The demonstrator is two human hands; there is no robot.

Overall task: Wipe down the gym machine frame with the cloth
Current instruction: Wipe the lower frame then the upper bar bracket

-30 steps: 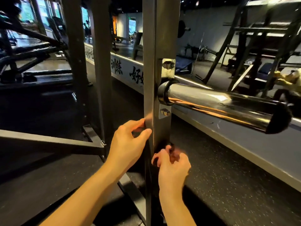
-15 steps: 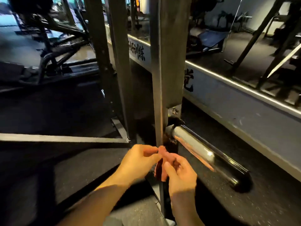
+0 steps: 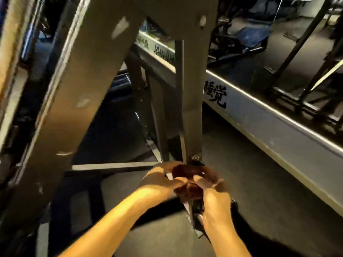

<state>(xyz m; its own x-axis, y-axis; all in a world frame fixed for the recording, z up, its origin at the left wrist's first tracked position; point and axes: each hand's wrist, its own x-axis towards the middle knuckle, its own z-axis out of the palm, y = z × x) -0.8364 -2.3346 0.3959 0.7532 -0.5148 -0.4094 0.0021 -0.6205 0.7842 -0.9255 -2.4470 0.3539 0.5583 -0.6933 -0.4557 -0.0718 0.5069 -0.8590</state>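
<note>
A: Which step is running?

B: The person is wiping the low end of the upright post [image 3: 192, 108]. The dark red cloth [image 3: 186, 172] is lying across the post's front, just under its bolt [image 3: 195, 158], and seems to be wrapping round both edges.

A: Hands?

B: The left hand [image 3: 163, 179] is gripping the cloth at the post's left edge. The right hand [image 3: 213, 196] is gripping it at the right edge, slightly lower. Fingers are curling in, and blur is hiding the tips.

A: Next move?

B: My judgement: keeping the cloth taut and dragging it down toward the post's foot.

A: Against half a second ago?

B: Then the cloth was bunched before the post, beside a chrome peg. Now it is spreading round the post and the peg is not showing. A slanted beam [image 3: 83, 86] left of the post is filling the view.
</note>
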